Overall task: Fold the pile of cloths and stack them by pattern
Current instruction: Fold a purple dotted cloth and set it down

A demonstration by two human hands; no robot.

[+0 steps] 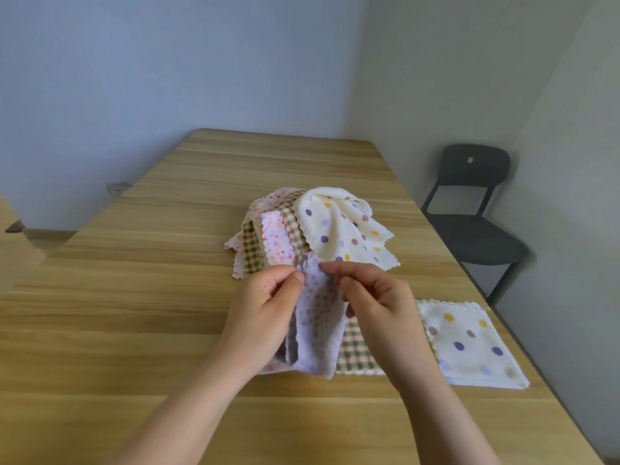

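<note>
- On my feed the L hand (265, 307) pinched the top edge of a lilac dotted cloth (318, 317) btwn thumb & forefinger, w/ the other fingers curled behind the fabric.
- The R hand (375, 297) pinched the same top edge just beside it. Thumb & forefinger were clamped on the cloth and the remaining fingers were curled in.
- The lilac dotted cloth hung from both pinches in front of me, bunched into vertical folds. I couldn't tell if its lower end touched the table (134, 297).
- Under that cloth & my R wrist a folded checked cloth (355, 350), green & cream, lay flat on the wood, partly hidden.
- A pink speckled edge (271, 365) showed at the lilac cloth's lower L corner. I couldn't tell what it belonged to.
- Just R of the checked one a folded cream spotted cloth (469, 344) lay flat near the table's R edge.
- Beyond the hands, mid-table, sat the unfolded pile (255, 229). It had a cream spotted towel (339, 226) draped on top at R, w/ a pink speckled sheet (276, 241) & a green checked sheet (250, 253) under it at L.
- A dark chair (476, 209) stood R of the table by the wall, & a wall socket (117, 188) was at far L.
</note>
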